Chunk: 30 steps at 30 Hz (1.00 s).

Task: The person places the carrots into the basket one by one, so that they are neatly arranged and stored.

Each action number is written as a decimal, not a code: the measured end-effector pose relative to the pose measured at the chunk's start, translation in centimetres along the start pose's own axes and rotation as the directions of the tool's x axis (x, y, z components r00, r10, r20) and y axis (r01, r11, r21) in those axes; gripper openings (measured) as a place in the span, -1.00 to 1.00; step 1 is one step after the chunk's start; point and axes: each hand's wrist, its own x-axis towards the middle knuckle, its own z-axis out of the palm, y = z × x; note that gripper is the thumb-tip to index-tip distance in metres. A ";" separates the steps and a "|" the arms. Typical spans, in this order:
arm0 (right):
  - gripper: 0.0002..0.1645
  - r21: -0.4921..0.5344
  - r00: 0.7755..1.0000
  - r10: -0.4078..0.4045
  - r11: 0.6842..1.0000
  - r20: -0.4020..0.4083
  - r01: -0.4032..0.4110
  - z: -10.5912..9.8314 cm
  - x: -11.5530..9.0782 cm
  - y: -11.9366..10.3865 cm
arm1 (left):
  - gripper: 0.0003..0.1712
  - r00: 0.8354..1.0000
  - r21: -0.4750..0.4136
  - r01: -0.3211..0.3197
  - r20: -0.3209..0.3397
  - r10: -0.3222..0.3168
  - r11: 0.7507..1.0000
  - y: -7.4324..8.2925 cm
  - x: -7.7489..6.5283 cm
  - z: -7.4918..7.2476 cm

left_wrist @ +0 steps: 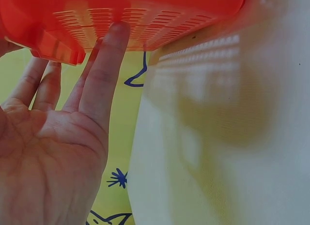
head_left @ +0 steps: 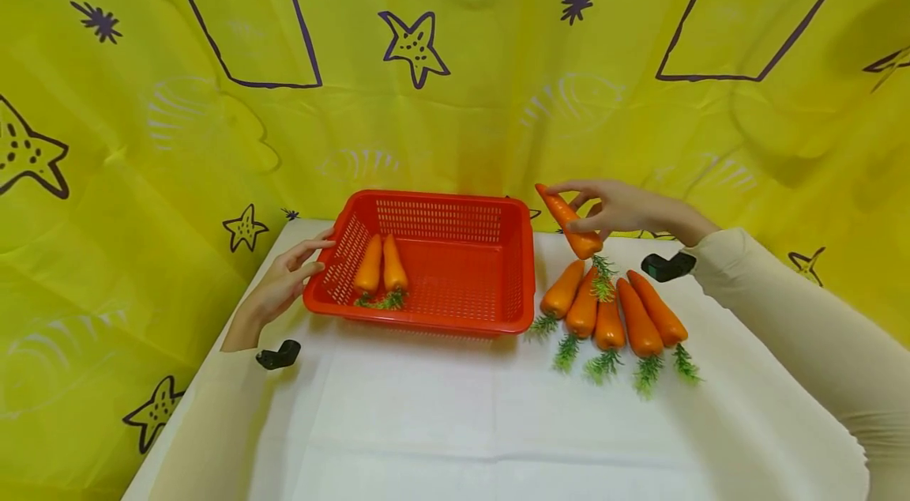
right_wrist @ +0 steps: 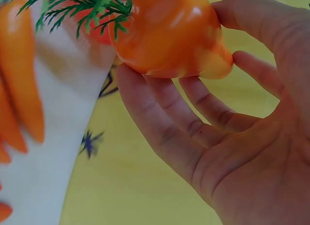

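Observation:
A red perforated plastic basket (head_left: 455, 280) stands on the table, with two carrots (head_left: 369, 268) lying side by side in its left end, leafy ends toward the front. At the basket's left rim my left hand (head_left: 284, 280) touches the outside with mostly straight fingers. The left wrist view has the fingertips (left_wrist: 118, 33) against the slotted red wall. To the right of the basket, my right hand (head_left: 604, 205) holds an orange carrot (head_left: 569, 220) between thumb and fingers, above the table. Its green leaves (right_wrist: 92, 11) hang from the thick lower end.
Several more carrots (head_left: 640, 319) lie in a fanned row right of the basket, below my right hand, leaves toward the front. A white cloth (head_left: 412, 414) covers the table. Behind it hangs a yellow curtain (head_left: 483, 114) with starfish drawings.

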 end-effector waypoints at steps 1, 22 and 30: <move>-0.17 0.003 1.000 -0.014 1.000 0.005 0.014 0.1 0.5 -0.3 | -0.51 1.000 0.000 0.001 0.000 -0.001 1.000 0.0 0.0 0.0; -0.19 0.106 0.984 -0.135 0.987 0.113 0.124 5.3 9.9 -6.4 | -0.54 0.999 0.050 0.033 -0.029 -0.031 0.998 0.5 0.2 0.0; -0.19 0.088 0.980 -0.143 0.987 0.140 0.131 9.1 13.3 -6.7 | -0.51 1.000 0.024 0.016 -0.009 -0.016 1.000 0.4 0.1 -0.2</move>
